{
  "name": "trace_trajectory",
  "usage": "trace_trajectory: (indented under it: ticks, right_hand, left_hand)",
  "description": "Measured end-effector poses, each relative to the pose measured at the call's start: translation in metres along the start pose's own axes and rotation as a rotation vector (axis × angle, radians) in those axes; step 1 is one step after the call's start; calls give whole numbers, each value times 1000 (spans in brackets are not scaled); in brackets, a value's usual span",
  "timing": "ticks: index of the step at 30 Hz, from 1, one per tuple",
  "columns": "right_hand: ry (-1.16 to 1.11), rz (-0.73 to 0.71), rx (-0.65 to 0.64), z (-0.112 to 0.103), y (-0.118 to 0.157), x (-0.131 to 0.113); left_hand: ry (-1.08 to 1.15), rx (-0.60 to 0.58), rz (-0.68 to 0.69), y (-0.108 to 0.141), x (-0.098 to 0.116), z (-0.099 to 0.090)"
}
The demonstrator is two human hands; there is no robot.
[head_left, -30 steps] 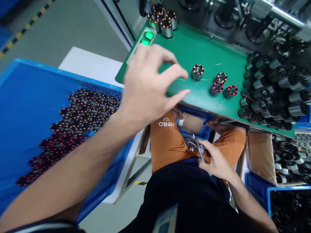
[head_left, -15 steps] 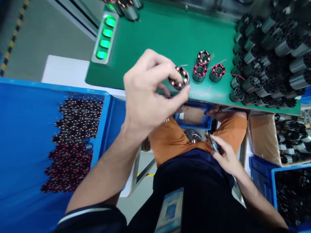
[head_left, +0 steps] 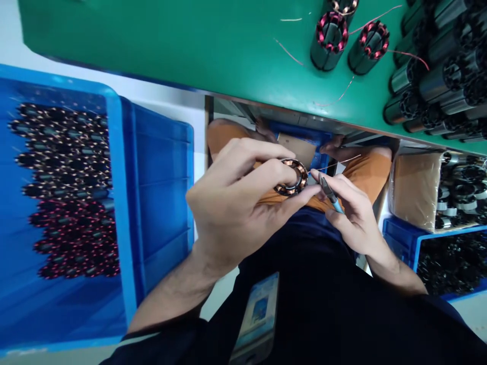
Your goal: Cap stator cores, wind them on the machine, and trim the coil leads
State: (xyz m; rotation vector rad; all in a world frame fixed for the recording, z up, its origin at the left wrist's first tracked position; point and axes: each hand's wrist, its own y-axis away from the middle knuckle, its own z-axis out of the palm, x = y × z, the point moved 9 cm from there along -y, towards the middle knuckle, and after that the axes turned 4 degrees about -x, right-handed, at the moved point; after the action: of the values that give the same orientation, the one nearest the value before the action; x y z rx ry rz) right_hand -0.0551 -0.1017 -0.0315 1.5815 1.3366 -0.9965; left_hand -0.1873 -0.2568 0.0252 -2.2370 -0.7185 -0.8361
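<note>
My left hand (head_left: 243,197) grips a round metal core with copper windings (head_left: 303,177) by its rim, over my lap. Close at its right, my right hand (head_left: 352,213) holds small pliers (head_left: 330,192) with a blue handle, their jaws beside the core. A thin copper wire (head_left: 342,161) stretches from near the core to the upper right. On the green table stand two cores with red windings, one (head_left: 329,43) left of the other (head_left: 369,48). Behind them a copper-wound core (head_left: 344,7) is cut off by the top edge.
At the left, a blue bin (head_left: 117,203) holds rows of copper-wound and red-wound cores. Bare metal cores (head_left: 443,76) are stacked on the green table (head_left: 171,40) at the right. Below them sit a cardboard-lined box (head_left: 414,190) and another blue bin (head_left: 418,248). Loose wire bits lie about.
The copper-wound core has come down from above the table to over my lap in my left hand. My right hand has raised the pliers beside it. The view has tilted down.
</note>
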Motion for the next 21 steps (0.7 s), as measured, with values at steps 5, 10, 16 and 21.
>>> trace_trajectory:
  ticks: [5, 10, 16, 21]
  right_hand:
    - [-4, -35, 15, 2, -3, -6]
    - [94, 15, 69, -1, -3, -6]
    - [162, 6, 126, -5, 2, -7]
    - [100, -35, 118, -3, -1, -3]
  left_hand:
    - [-2, 30, 52, 3, -3, -1]
    - [37, 37, 100, 3, -4, 1]
    - [52, 35, 78, 2, -4, 2]
    - [35, 19, 45, 3, -6, 6]
